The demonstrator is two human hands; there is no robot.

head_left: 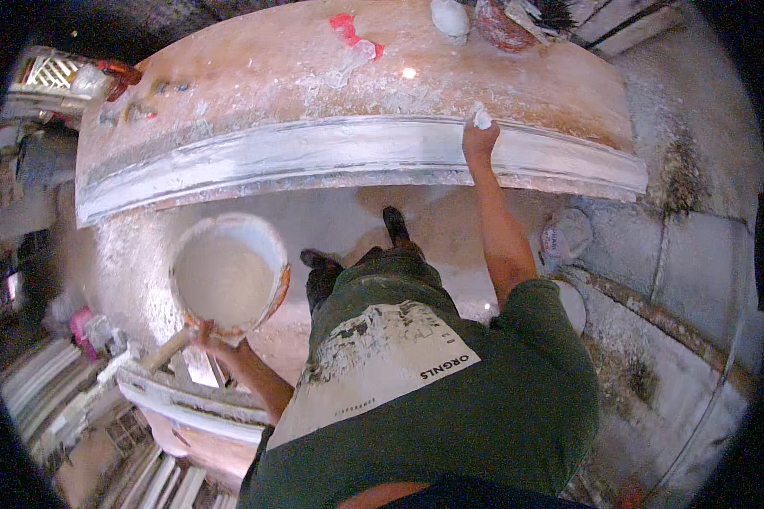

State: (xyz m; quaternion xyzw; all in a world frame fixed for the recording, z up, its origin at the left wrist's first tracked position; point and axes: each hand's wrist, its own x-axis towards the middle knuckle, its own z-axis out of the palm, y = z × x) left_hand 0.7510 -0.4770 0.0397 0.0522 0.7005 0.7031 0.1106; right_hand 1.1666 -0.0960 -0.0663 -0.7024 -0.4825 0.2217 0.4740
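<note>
My left hand is closed on the near rim of a round white bucket, which has orange-brown stains on its edge. Cloudy beige liquid fills much of it. At arm's length, my right hand is closed around a crumpled white wad, whose material I cannot make out. This hand is over a long white strip of moulding with ridged edges. The strip runs along the near side of a brown worktable smeared with white residue.
A red and clear plastic scrap, a white rounded object and a reddish-brown bowl lie at the table's far side. A white tub stands on the floor at right. Long pale strips are stacked at lower left.
</note>
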